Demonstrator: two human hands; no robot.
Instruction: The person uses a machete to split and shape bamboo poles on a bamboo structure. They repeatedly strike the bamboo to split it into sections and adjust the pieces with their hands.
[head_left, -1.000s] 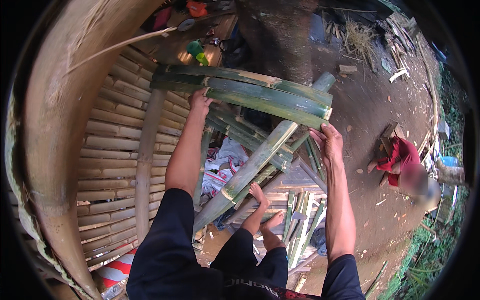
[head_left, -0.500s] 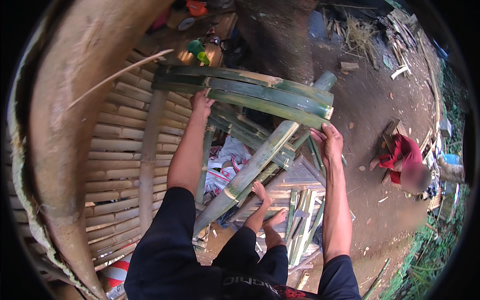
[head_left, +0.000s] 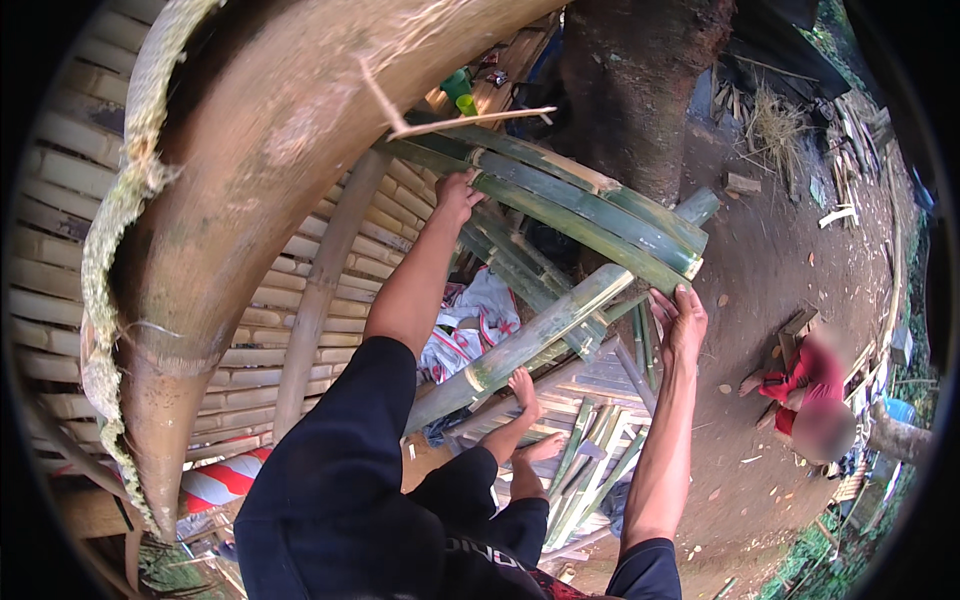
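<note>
Several green split bamboo slats (head_left: pixel 575 198) lie side by side across bamboo supports in front of me. The nearest bamboo slat (head_left: pixel 580 233) runs along the front edge of this row, touching or almost touching its neighbour. My left hand (head_left: pixel 458 192) is closed on that slat toward its left part, by a node. At its right end my right hand (head_left: pixel 682 318) pinches the slat, thumb and fingers around the tip. A thick bamboo pole (head_left: pixel 540 330) slants beneath from lower left up to the slats. The slat's far left end is partly hidden behind a thin bamboo strip.
A large curved bamboo piece (head_left: pixel 260 170) looms close at left, before a slatted bamboo wall (head_left: pixel 270 330). My bare feet (head_left: pixel 540 450) stand below near loose bamboo pieces (head_left: pixel 590 470). A tree trunk (head_left: pixel 640 100) rises behind. A person in red (head_left: pixel 810 385) crouches at right.
My view has shifted left and tilted, so the slats now slope down to the right. The curved bamboo fills more of the picture. Both hands keep their places on the slat.
</note>
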